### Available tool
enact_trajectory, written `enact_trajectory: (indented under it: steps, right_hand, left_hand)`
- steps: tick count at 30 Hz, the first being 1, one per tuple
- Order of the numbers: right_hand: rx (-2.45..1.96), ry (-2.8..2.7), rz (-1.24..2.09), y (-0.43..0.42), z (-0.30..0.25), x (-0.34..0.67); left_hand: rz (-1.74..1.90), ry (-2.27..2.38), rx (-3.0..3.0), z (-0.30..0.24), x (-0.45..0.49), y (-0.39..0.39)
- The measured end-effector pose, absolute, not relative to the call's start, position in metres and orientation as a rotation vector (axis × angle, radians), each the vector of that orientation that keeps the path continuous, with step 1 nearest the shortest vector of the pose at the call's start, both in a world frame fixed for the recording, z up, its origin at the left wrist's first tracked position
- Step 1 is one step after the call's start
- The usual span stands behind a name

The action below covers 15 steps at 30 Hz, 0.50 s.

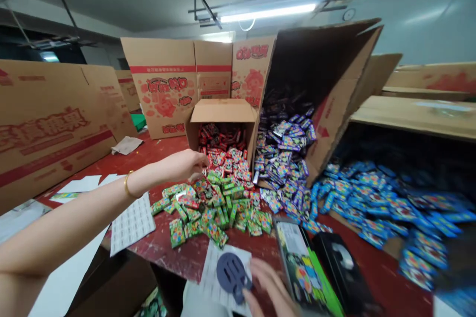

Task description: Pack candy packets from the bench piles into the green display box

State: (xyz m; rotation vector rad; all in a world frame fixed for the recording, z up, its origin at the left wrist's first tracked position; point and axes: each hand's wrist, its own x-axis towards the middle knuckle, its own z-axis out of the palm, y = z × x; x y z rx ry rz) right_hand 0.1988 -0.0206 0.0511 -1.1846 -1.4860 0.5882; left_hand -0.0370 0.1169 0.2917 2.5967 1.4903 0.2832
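My left hand (192,162), a gold bangle (128,184) on its wrist, reaches over the table to the edge of the red candy packets (232,162). Its fingers point forward with the thumb apart below; the tips are blurred, and I see nothing held. Just under it lies a loose pile of green packets (219,210). At the near edge my right hand (273,287) is smeared, thumb and fingers apart beside a dark purple slotted disc (230,272). The thumb seems to touch the disc's lower lobe. A printed white sheet (211,262) lies beneath the disc.
A small carton (223,110) spills red packets. Purple packets (284,158) pour from a tall carton (330,74); blue packets (372,193) spread at right. A clear-lidded case (297,257) and a black box (344,267) lie near my right hand. More printed sheets (133,225) lie left.
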Motion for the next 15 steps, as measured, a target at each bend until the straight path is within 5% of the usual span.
enact_trajectory:
  steps: [7, 15]
  right_hand:
    - [-0.936, -1.146, 1.061, 0.002, 0.091, 0.188]
    - [-0.949, -0.947, 1.243, -0.072, 0.057, 0.194]
  left_hand:
    - [0.55, 0.961, 2.527, 0.248, 0.022, 0.066]
    - [1.354, 0.838, 1.361, 0.128, 0.062, -0.039]
